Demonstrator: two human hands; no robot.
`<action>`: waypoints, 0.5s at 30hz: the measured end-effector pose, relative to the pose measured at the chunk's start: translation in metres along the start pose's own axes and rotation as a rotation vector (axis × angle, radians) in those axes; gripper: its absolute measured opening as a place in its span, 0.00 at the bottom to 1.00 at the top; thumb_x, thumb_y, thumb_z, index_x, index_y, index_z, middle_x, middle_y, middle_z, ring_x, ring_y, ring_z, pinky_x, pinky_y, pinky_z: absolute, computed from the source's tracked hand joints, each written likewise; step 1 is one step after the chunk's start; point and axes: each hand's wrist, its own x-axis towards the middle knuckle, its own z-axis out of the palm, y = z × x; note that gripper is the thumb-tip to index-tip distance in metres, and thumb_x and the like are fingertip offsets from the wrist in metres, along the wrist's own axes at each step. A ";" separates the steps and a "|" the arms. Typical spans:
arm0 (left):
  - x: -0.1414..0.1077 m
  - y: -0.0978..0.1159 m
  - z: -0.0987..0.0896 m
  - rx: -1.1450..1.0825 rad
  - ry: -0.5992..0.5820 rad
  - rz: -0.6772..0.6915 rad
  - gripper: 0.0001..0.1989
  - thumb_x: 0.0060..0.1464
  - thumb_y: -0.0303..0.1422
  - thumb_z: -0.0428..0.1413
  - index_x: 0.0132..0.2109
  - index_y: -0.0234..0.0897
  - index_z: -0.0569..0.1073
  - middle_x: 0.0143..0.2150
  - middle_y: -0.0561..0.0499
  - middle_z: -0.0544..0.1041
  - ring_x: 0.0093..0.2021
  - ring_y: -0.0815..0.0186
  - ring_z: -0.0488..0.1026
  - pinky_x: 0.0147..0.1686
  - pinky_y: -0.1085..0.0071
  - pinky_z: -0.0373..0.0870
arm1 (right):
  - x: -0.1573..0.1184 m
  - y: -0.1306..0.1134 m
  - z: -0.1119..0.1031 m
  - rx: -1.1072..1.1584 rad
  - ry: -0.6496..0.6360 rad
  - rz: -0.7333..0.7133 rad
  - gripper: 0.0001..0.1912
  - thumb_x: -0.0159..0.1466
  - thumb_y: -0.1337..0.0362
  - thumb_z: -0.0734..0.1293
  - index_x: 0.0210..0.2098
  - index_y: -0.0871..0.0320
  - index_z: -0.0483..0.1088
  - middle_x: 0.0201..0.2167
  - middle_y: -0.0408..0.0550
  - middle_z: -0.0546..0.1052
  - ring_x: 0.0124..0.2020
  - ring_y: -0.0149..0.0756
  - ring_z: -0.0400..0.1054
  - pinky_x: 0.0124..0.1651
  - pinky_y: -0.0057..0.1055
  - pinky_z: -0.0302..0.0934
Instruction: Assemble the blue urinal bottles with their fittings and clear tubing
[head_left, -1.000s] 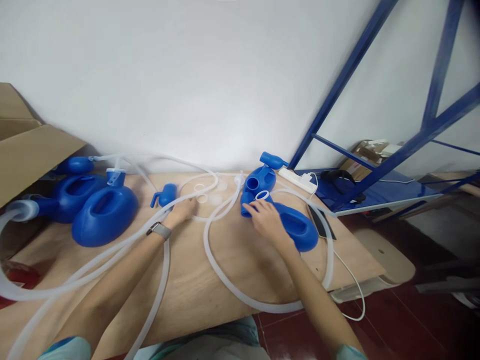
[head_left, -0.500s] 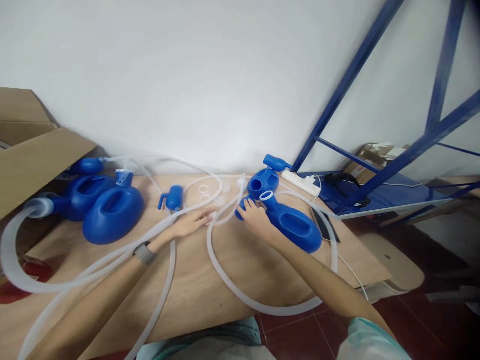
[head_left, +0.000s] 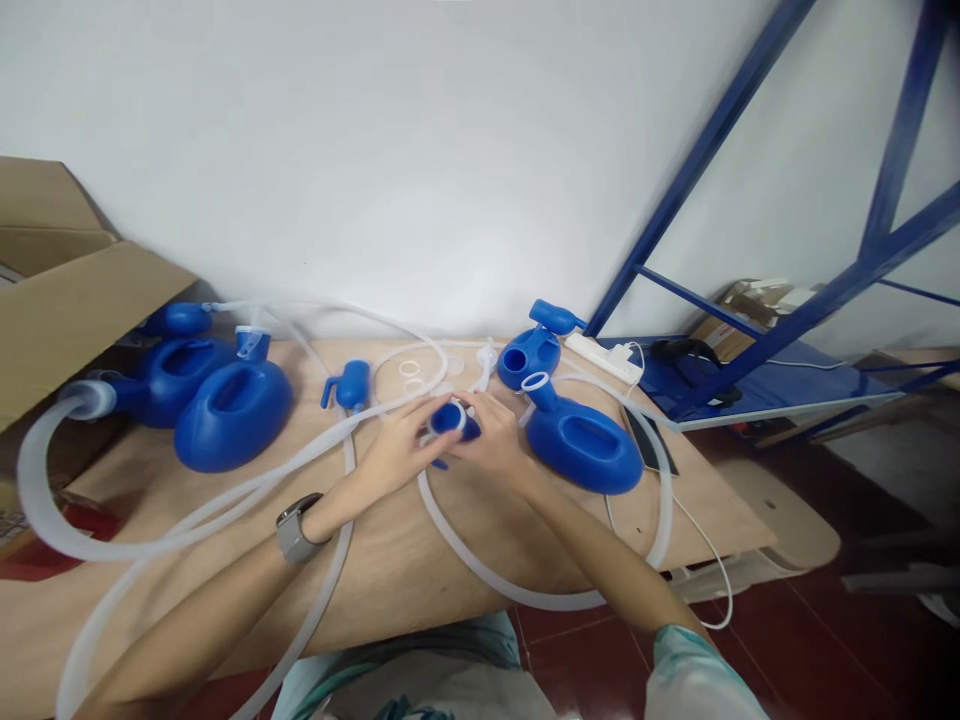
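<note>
My left hand (head_left: 397, 445) and my right hand (head_left: 496, 440) are together at the middle of the table, closed around a small blue plastic cup (head_left: 448, 418). Its open mouth faces up toward me, and part of it is hidden by my fingers. A pale rim shows around the mouth; whether that is a separate ring I cannot tell. Just right of my right hand lies a blue urinal bottle (head_left: 589, 445) with a white ring on its neck. Behind it stands another blue bottle (head_left: 536, 355) with an uncovered neck. A translucent hose (head_left: 480, 575) loops below my hands.
Two blue bottles (head_left: 232, 420) and a small blue cap (head_left: 352, 382) are on the left, near a cardboard box (head_left: 90, 300). Clear rings (head_left: 409, 368) lie near the wall. A power strip (head_left: 600, 355) and a blue metal rack (head_left: 697, 180) are at the right.
My right hand has brought the small blue cup leftward from beside the bottles. My left hand has moved right and now grips it too, and its mouth is turned upward.
</note>
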 end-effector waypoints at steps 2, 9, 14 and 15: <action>0.000 -0.001 -0.002 -0.080 0.024 -0.131 0.32 0.59 0.49 0.64 0.64 0.35 0.78 0.57 0.41 0.80 0.50 0.55 0.80 0.50 0.62 0.79 | 0.002 -0.008 0.001 0.045 -0.019 0.083 0.33 0.65 0.44 0.70 0.59 0.62 0.72 0.47 0.55 0.80 0.48 0.40 0.76 0.57 0.38 0.71; -0.001 -0.011 -0.016 -0.364 0.112 -0.400 0.37 0.47 0.47 0.71 0.59 0.29 0.80 0.37 0.43 0.83 0.32 0.62 0.79 0.30 0.73 0.75 | 0.013 -0.032 -0.005 0.167 -0.155 0.140 0.34 0.63 0.45 0.75 0.61 0.59 0.70 0.56 0.53 0.77 0.58 0.40 0.74 0.67 0.41 0.66; -0.002 -0.017 -0.033 -0.631 0.333 -0.294 0.33 0.44 0.46 0.74 0.53 0.29 0.82 0.53 0.36 0.82 0.41 0.58 0.83 0.38 0.71 0.81 | 0.024 -0.032 -0.035 0.075 -0.162 0.037 0.49 0.58 0.36 0.77 0.68 0.58 0.67 0.66 0.57 0.70 0.70 0.47 0.64 0.78 0.50 0.51; -0.004 -0.015 -0.036 -0.673 0.323 -0.251 0.32 0.44 0.44 0.75 0.53 0.30 0.82 0.54 0.36 0.82 0.41 0.57 0.83 0.38 0.70 0.81 | 0.025 -0.031 -0.043 0.075 -0.166 0.026 0.48 0.58 0.35 0.76 0.67 0.58 0.68 0.66 0.56 0.70 0.69 0.47 0.66 0.76 0.48 0.56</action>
